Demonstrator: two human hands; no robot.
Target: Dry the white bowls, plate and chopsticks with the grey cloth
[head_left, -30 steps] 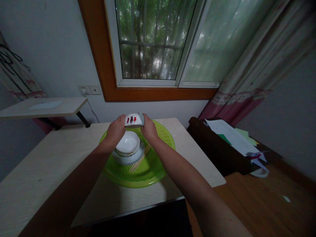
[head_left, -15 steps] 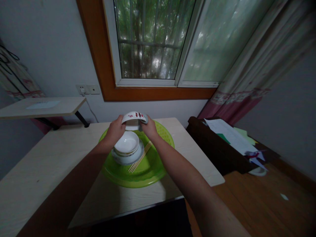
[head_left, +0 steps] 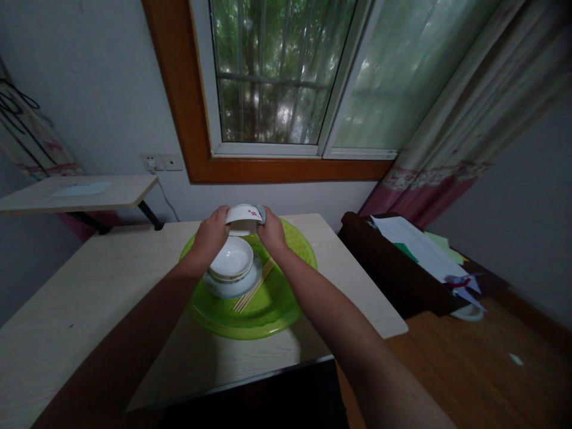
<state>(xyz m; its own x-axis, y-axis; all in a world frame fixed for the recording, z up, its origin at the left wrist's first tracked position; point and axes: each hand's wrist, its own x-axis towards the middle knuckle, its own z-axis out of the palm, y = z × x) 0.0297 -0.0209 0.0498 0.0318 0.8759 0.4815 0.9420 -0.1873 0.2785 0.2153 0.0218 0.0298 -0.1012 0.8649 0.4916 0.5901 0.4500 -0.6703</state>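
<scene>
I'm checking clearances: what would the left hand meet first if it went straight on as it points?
The bowl that the left hand grips; beyond it, probably the wall under the window, though depth is hard to judge.

No readable text, no legible labels

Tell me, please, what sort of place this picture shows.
Probably a room in a home, though I cannot be certain. A patterned curtain hangs beside the window, and a pale table with a raised shelf bears a green tray with stacked dishes and chopsticks.
</scene>
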